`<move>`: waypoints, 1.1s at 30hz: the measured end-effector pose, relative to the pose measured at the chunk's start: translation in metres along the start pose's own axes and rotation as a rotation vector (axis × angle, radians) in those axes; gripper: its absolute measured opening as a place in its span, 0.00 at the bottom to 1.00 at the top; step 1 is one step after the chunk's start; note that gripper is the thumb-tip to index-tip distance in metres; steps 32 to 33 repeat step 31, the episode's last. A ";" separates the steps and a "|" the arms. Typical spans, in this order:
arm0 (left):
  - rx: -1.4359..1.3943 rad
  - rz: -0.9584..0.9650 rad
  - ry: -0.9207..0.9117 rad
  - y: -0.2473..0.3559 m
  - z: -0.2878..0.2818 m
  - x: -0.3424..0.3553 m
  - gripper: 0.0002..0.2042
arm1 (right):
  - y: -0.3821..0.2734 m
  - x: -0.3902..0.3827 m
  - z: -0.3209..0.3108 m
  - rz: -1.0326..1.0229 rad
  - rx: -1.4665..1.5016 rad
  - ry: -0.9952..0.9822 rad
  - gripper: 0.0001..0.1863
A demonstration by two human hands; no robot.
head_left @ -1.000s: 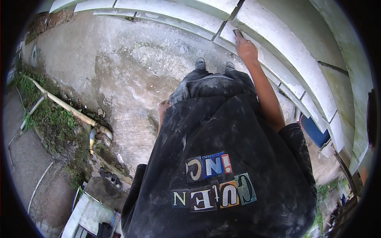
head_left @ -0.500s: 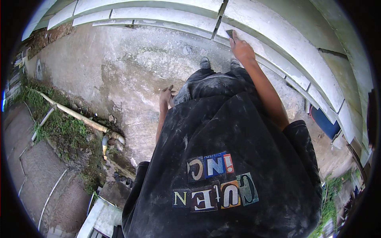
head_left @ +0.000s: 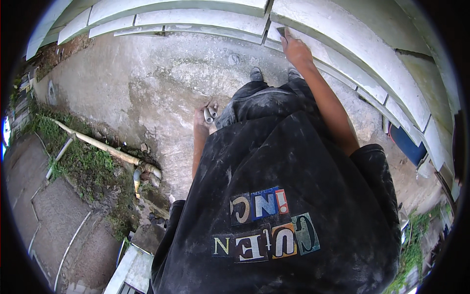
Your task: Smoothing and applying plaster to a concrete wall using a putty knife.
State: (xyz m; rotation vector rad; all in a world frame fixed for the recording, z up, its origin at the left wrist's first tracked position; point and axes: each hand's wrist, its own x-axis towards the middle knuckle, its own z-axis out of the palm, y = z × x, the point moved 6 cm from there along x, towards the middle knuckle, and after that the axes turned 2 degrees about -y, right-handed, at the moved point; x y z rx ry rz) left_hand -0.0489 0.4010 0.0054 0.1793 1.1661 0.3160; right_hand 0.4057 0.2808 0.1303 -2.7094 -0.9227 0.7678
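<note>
My right hand (head_left: 296, 50) is closed on a small dark flat blade, a scraper (head_left: 281, 32) by its look; its handle is hidden in the fist. The blade lies against the pale wall panel (head_left: 313, 45), just right of a dark vertical joint (head_left: 267, 27). Low beside my left thigh hangs my left hand (head_left: 203, 119), apart from the wall. Its fingers are loosely bent and spaced, with pale, whitish rounded ends that look dust-coated. I make out no tool in it.
Stepped white panels (head_left: 200, 19) curve along the wall. Below my shoes (head_left: 256, 74) lies a rough concrete floor (head_left: 166, 93). A pale pipe (head_left: 103, 145) crosses the grassy bank (head_left: 81, 161) at left. A blue container (head_left: 407, 146) stands by the wall at right.
My right hand and the scraper have shifted slightly up along the panel. The fingers of my left hand have bent from a more stretched pose. The view has tilted a little.
</note>
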 end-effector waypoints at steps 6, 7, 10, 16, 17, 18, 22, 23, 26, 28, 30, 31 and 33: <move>-0.217 0.074 0.085 -0.005 -0.038 0.007 0.13 | 0.001 -0.017 0.004 0.059 0.008 -0.065 0.30; -0.243 0.079 0.112 -0.009 -0.047 0.009 0.09 | -0.001 -0.012 0.003 0.054 0.005 -0.063 0.30; -0.175 0.004 -0.052 -0.009 -0.056 0.019 0.05 | -0.008 -0.004 -0.001 0.020 0.013 -0.036 0.30; -0.154 0.029 0.068 -0.002 -0.039 0.009 0.06 | 0.000 -0.019 0.003 0.100 0.044 -0.012 0.29; -0.175 0.016 0.117 -0.001 -0.043 0.008 0.07 | 0.000 -0.018 0.004 0.093 0.036 -0.025 0.29; -0.173 0.015 0.117 -0.002 -0.044 0.008 0.07 | -0.001 -0.018 0.005 0.086 0.029 -0.038 0.29; -0.074 0.039 0.154 -0.005 -0.038 0.011 0.08 | 0.009 0.013 0.003 0.017 0.029 0.032 0.30; -0.066 0.047 0.157 -0.004 -0.040 0.013 0.07 | 0.006 0.016 0.000 -0.034 0.023 0.078 0.29; -0.030 0.024 0.154 -0.002 -0.052 0.017 0.07 | -0.001 -0.004 0.003 -0.043 -0.011 0.043 0.29; -0.031 0.024 0.147 -0.002 -0.049 0.020 0.07 | -0.002 -0.011 -0.001 0.008 -0.046 -0.030 0.29; -0.023 0.024 0.148 -0.002 -0.056 0.024 0.07 | -0.002 -0.012 -0.001 0.046 -0.038 -0.046 0.29; -0.004 0.023 0.163 -0.002 -0.058 0.029 0.07 | -0.002 -0.013 -0.001 0.049 -0.036 -0.044 0.29; -0.004 0.023 0.163 -0.002 -0.058 0.029 0.07 | -0.002 -0.013 -0.001 0.049 -0.036 -0.044 0.29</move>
